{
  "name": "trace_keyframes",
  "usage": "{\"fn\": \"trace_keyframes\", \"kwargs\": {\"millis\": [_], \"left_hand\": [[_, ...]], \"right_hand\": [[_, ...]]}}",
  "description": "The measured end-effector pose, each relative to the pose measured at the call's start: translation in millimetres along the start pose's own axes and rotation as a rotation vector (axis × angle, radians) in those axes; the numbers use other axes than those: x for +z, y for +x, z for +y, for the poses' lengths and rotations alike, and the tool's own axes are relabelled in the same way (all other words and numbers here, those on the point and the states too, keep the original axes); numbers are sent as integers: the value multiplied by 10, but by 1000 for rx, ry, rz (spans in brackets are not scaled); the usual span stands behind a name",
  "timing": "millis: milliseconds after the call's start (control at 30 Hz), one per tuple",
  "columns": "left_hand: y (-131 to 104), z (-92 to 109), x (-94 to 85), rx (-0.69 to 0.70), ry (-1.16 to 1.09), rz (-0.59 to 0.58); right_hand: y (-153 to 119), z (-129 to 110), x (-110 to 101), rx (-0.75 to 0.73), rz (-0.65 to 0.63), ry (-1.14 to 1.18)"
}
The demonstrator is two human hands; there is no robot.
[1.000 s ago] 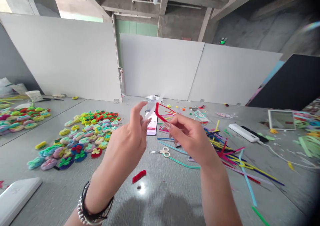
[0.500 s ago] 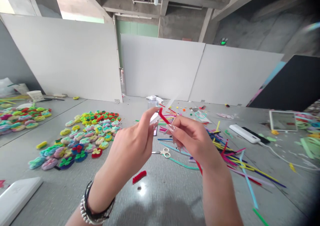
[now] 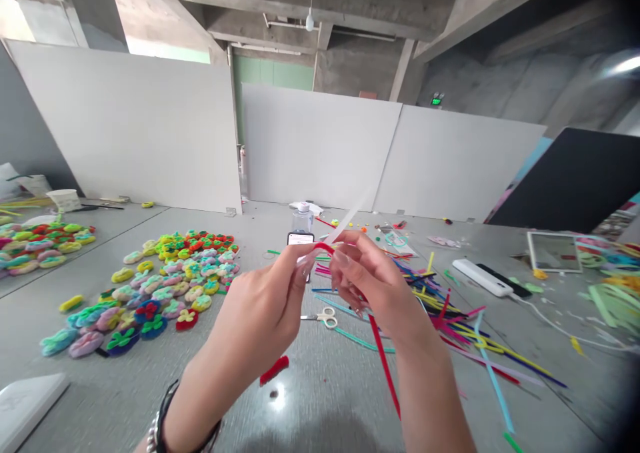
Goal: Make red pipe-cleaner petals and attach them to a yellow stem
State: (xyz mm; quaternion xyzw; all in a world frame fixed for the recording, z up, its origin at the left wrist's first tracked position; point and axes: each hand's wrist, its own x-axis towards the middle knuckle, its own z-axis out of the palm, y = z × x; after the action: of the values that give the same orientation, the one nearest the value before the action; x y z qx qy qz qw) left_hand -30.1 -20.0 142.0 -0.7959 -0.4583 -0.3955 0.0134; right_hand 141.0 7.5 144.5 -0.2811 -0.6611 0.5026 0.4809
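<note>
The red stem bends between my hands, above the table's middle. My left hand pinches its end, probably with the clear strip; my right hand closes narrowly on the stem. Just past them, a phone sits partly covered by my left fingers, with a capped bottle behind. Scissors lie between my wrists, a red coil toward the near edge. Loose stems crowd the right side, flowers the left. By the far left corner stands a cup, contents unreadable.
</note>
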Motion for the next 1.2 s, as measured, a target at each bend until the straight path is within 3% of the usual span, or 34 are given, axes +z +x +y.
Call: {"fn": "trace_keyframes", "kwargs": {"millis": [133,267,400,633,867,1000,1200], "left_hand": [[-9,-15,10,29,33,-26],[-23,-42,26,170,183,-38],[-33,-145,37,284,316,-12],[-23,-256,9,397,274,101],[-17,-181,50,285,261,119],[-30,-170,34,201,242,78],[-33,-176,-20,159,288,119]], "right_hand": [[52,48,10,-4,21,59],[53,63,7,-38,47,102],[35,41,-11,-43,79,68],[27,38,7,-13,81,-20],[18,58,57,-47,122,-47],[-26,41,16,23,57,-126],[-39,41,-87,69,33,-252]]}}
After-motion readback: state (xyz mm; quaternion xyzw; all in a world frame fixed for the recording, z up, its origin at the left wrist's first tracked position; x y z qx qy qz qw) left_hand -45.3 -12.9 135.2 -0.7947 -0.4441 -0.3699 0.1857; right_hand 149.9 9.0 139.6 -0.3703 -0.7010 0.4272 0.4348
